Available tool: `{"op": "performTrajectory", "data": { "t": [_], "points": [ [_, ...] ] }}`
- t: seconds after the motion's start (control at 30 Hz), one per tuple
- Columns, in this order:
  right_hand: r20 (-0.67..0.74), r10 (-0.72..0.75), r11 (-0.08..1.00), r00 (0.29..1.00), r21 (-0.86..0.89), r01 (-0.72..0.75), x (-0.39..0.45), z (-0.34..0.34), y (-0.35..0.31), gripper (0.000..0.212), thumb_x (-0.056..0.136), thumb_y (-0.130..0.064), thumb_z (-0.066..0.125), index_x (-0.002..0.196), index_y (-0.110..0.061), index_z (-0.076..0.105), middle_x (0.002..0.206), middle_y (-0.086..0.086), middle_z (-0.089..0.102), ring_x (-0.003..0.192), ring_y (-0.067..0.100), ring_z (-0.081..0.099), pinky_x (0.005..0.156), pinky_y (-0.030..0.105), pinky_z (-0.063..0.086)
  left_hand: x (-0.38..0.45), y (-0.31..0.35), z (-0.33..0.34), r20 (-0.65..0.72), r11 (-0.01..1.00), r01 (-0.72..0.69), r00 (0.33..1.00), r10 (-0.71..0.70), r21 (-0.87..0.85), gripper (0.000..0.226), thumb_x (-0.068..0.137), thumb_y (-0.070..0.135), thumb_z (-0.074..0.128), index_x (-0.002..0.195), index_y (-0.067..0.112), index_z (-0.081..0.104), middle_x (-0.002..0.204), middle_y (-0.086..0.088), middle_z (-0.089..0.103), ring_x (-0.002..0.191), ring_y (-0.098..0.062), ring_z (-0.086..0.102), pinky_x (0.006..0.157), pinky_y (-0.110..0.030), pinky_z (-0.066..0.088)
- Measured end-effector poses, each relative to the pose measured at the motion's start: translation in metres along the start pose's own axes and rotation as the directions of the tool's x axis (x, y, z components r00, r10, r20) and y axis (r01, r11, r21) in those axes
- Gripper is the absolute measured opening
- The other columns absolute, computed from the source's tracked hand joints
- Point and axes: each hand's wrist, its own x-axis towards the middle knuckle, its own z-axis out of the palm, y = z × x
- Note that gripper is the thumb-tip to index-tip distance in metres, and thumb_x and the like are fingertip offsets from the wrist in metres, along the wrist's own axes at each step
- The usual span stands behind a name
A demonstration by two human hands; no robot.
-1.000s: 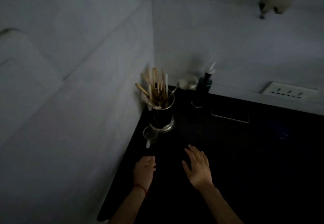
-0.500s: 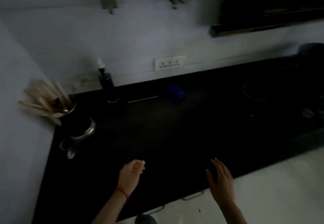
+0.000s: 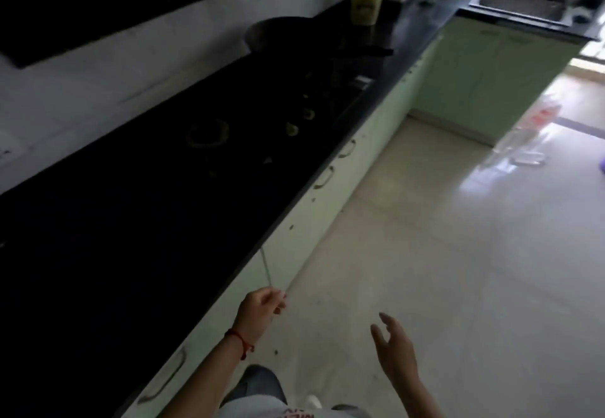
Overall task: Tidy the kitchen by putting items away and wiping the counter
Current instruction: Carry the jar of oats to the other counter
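Person is wearing a thin red string bracelet (image 3: 240, 342) on the left wrist, knot and short tail hanging off it. Both forearms are showing bare, no sleeves in view. Light top with red lettering (image 3: 296, 413) is showing at bottom edge. Grey-blue trousers (image 3: 258, 381) below.

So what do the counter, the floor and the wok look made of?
Counter: black polished stone, probably, faintly reflective. Floor: pale glossy tile, with window glare and faint joint lines. Wok: dark matte metal, likely; too dim to be sure.
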Motion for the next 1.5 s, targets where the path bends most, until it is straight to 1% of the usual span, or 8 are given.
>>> {"op": "performTrajectory", "data": {
  "t": [0.13, 0.23, 0.63, 0.8, 0.9, 1.03, 1.2, 1.5],
  "points": [
    [-0.052, 0.191, 0.975, 0.98, 0.123, -0.184, 0.012, -0.032, 0.044, 0.04, 0.087, -0.017, 0.059, 0.125, -0.005, 0.053, 0.128, 0.015, 0.058, 0.116, 0.028, 0.056, 0.096, 0.034, 0.042, 0.036, 0.017, 0.04, 0.073, 0.998, 0.06, 0.995, -0.062, 0.029, 0.025, 0.09, 0.01, 0.052, 0.068, 0.016, 0.062, 0.07, -0.003, 0.064, 0.067, -0.014, 0.057, 0.05, -0.006, 0.045],
    [-0.079, 0.282, 0.947, 0.956, 0.181, -0.264, 0.036, -0.053, 0.059, 0.04, 0.088, -0.017, 0.059, 0.125, -0.004, 0.053, 0.127, 0.017, 0.059, 0.114, 0.029, 0.057, 0.093, 0.034, 0.043, 0.069, 0.028, 0.062, 0.093, 0.991, 0.117, 0.988, -0.122, 0.062, 0.026, 0.09, 0.01, 0.051, 0.067, 0.015, 0.062, 0.069, -0.004, 0.064, 0.067, -0.018, 0.056, 0.055, -0.021, 0.043],
    [-0.166, 0.437, 0.873, 0.884, 0.313, -0.373, 0.209, -0.155, 0.029, 0.037, 0.091, -0.02, 0.052, 0.126, -0.006, 0.053, 0.126, 0.016, 0.06, 0.113, 0.027, 0.058, 0.088, 0.029, 0.041, 0.247, 0.128, 0.161, 0.195, 0.956, 0.244, 0.942, -0.273, 0.16, 0.025, 0.091, 0.011, 0.049, 0.069, 0.008, 0.06, 0.069, -0.009, 0.061, 0.066, -0.023, 0.054, 0.059, -0.024, 0.037],
    [-0.185, 0.515, 0.826, 0.837, 0.368, -0.428, 0.268, -0.191, 0.03, 0.036, 0.092, -0.019, 0.051, 0.125, -0.006, 0.053, 0.126, 0.017, 0.06, 0.114, 0.028, 0.057, 0.089, 0.03, 0.041, 0.317, 0.202, 0.222, 0.298, 0.953, 0.171, 0.923, -0.244, 0.25, 0.024, 0.091, 0.012, 0.049, 0.069, 0.012, 0.059, 0.068, -0.006, 0.06, 0.061, -0.018, 0.054, 0.059, -0.023, 0.037],
    [-0.165, 0.557, 0.795, 0.814, 0.387, -0.466, 0.297, -0.208, 0.037, 0.036, 0.092, -0.019, 0.05, 0.125, -0.005, 0.052, 0.125, 0.017, 0.059, 0.112, 0.028, 0.056, 0.083, 0.028, 0.039, 0.354, 0.246, 0.263, 0.354, 0.949, 0.113, 0.91, -0.218, 0.294, 0.026, 0.091, 0.014, 0.051, 0.066, 0.014, 0.058, 0.067, -0.004, 0.06, 0.06, -0.016, 0.053, 0.057, -0.022, 0.037],
    [-0.149, 0.595, 0.762, 0.789, 0.415, -0.497, 0.349, -0.235, 0.051, 0.034, 0.09, -0.018, 0.053, 0.121, -0.004, 0.055, 0.122, 0.019, 0.061, 0.109, 0.029, 0.059, 0.09, 0.032, 0.043, 0.401, 0.304, 0.319, 0.403, 0.954, 0.03, 0.902, -0.155, 0.299, 0.027, 0.092, 0.013, 0.048, 0.066, 0.016, 0.055, 0.066, -0.002, 0.057, 0.059, -0.013, 0.052, 0.056, -0.022, 0.036],
    [-0.113, 0.58, 0.766, 0.806, 0.412, -0.494, 0.44, -0.283, 0.067, 0.034, 0.091, -0.018, 0.052, 0.122, -0.004, 0.055, 0.123, 0.017, 0.061, 0.11, 0.028, 0.058, 0.088, 0.03, 0.04, 0.464, 0.348, 0.378, 0.368, 0.961, 0.035, 0.92, -0.139, 0.274, 0.026, 0.092, 0.013, 0.047, 0.068, 0.016, 0.056, 0.066, -0.002, 0.057, 0.059, -0.013, 0.052, 0.056, -0.022, 0.036],
    [-0.035, 0.442, 0.861, 0.896, 0.297, -0.413, 0.634, -0.409, 0.053, 0.036, 0.093, -0.021, 0.048, 0.126, -0.007, 0.052, 0.125, 0.014, 0.059, 0.113, 0.027, 0.055, 0.085, 0.027, 0.039, 0.548, 0.4, 0.445, 0.172, 0.951, 0.22, 0.951, -0.258, 0.216, 0.026, 0.091, 0.011, 0.049, 0.066, 0.013, 0.056, 0.064, -0.005, 0.058, 0.057, -0.016, 0.052, 0.054, -0.022, 0.035]
  ]
}}
